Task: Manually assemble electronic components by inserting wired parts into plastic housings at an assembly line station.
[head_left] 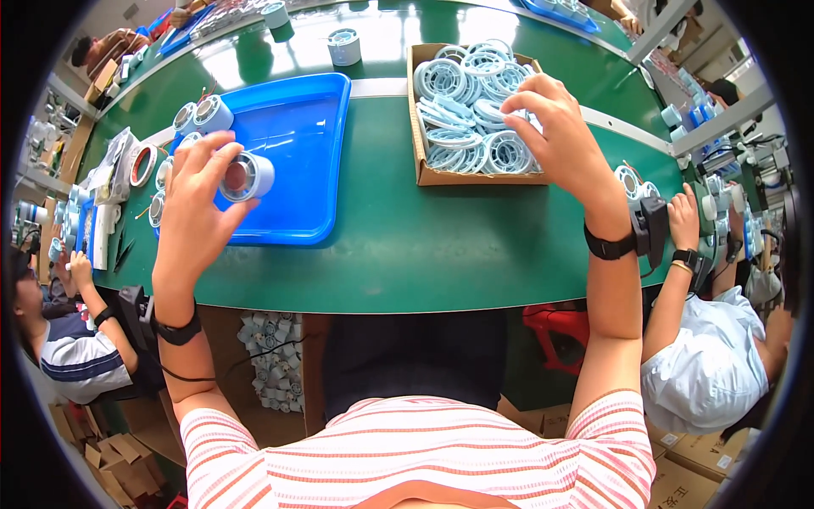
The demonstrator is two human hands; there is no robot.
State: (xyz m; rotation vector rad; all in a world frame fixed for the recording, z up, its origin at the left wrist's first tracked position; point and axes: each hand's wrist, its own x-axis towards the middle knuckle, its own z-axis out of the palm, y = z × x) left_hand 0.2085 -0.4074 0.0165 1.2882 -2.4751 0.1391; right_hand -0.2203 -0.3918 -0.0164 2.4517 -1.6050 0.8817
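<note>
My left hand has its fingers and thumb around a white cylindrical motor part with a coppery-brown centre, held over the left side of a blue tray. Several similar white parts with thin wires stand along the tray's left side, some hidden by that hand. Over the right edge of a cardboard box is my right hand, thumb and fingers apart, with nothing seen between them. Light-blue plastic rings fill the box in a loose heap; whether my fingertips touch them I cannot tell.
The green table has a pale strip running across it. Another white part stands beyond the tray. At the left lie a tape roll and tweezers. Co-workers sit close on both sides; one person's hand rests near parts at the right.
</note>
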